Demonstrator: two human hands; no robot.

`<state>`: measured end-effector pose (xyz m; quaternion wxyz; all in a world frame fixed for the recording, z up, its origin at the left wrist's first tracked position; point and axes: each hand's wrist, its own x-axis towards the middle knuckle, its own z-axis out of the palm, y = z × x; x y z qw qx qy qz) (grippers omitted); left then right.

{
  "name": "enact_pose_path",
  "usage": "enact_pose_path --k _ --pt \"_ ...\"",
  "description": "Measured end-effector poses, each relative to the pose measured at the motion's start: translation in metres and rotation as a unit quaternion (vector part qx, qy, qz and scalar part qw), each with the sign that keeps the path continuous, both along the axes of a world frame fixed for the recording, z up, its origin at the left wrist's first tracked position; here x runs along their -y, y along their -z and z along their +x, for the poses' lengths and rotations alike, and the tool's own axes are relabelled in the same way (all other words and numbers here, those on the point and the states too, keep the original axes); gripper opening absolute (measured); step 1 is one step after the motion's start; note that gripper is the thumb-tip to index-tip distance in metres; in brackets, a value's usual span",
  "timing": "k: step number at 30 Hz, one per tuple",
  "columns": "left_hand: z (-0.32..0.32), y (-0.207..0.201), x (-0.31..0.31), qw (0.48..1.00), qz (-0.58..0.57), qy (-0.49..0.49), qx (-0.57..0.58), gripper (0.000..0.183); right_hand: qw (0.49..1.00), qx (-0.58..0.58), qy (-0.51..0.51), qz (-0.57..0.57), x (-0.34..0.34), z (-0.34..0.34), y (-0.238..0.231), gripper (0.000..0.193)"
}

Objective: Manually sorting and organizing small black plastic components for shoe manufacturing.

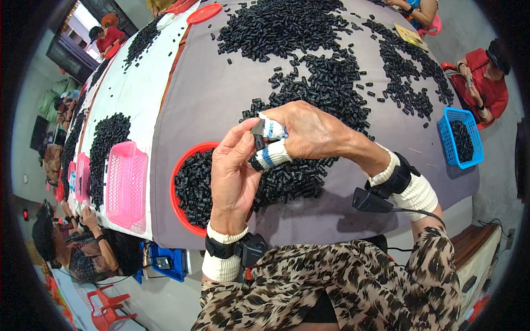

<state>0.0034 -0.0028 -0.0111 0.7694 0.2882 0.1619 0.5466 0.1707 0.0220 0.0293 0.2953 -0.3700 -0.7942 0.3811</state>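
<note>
My left hand [234, 179] is closed, pinching a small black cylindrical piece [259, 142] between thumb and fingertips. Against it, from the right, comes my right hand [314, 132], also closed, with white and blue wrapping on its thumb and a finger. At the tip of the wrapped thumb shows a small grey flat piece [258, 128]; its kind is too small to tell. Just left of and below my left hand stands a red round basin [173, 187] full of similar black pieces. A large pile of black pieces [326, 88] spreads behind both hands on the grey tablecloth [193, 105].
A blue basket [448, 144] with black pieces stands at the right edge, near a person in red [486, 83]. Pink baskets [127, 182] stand on the white-covered table at left. Other people sit around the tables. A red lid [204, 13] lies at the far side.
</note>
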Motion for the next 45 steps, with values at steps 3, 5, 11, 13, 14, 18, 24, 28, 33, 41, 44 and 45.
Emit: enact_pose_path --k 3,5,11,13,14,18,24,28,33,41,44,45 --pt "-0.001 -0.001 0.001 1.000 0.008 -0.008 -0.018 0.026 0.999 0.036 -0.008 -0.006 0.000 0.001 -0.001 0.030" --pt "0.002 -0.006 0.003 0.999 0.002 -0.028 -0.037 0.024 0.999 0.036 -0.012 -0.008 -0.001 0.000 0.000 0.030" --pt "0.006 -0.010 0.004 0.998 -0.003 -0.039 -0.046 0.022 1.000 0.025 -0.006 0.016 0.000 0.001 0.001 0.032" --pt "0.005 -0.009 0.003 0.998 -0.002 -0.036 -0.043 0.022 1.000 0.005 -0.001 0.030 0.000 0.000 0.004 0.034" --pt "0.004 -0.008 0.003 0.998 0.000 -0.037 -0.043 0.022 1.000 0.002 -0.001 0.023 0.000 0.000 0.004 0.033" --pt "0.004 -0.009 0.004 0.998 0.000 -0.040 -0.045 0.023 1.000 -0.009 -0.013 0.012 0.000 0.000 0.005 0.031" --pt "0.005 -0.009 0.004 0.997 0.004 -0.048 -0.059 0.023 0.999 0.002 -0.039 0.003 -0.001 0.001 0.003 0.025" --pt "0.006 -0.010 0.005 0.997 -0.009 -0.049 -0.063 0.023 0.999 -0.003 -0.049 0.008 0.000 0.002 0.002 0.023" --pt "0.004 -0.006 0.003 0.999 -0.015 -0.033 -0.040 0.023 0.998 0.045 -0.017 0.034 0.001 0.001 0.003 0.025" --pt "0.004 -0.001 0.002 0.994 -0.043 0.017 0.096 0.025 1.000 -0.005 0.014 -0.026 0.004 0.001 -0.006 0.031" --pt "0.004 -0.001 0.002 0.995 -0.033 0.026 0.094 0.025 1.000 0.017 0.008 -0.012 0.004 0.001 -0.007 0.031" --pt "0.004 -0.001 0.002 0.995 -0.032 0.028 0.094 0.025 1.000 0.017 0.008 -0.015 0.004 0.001 -0.009 0.031"
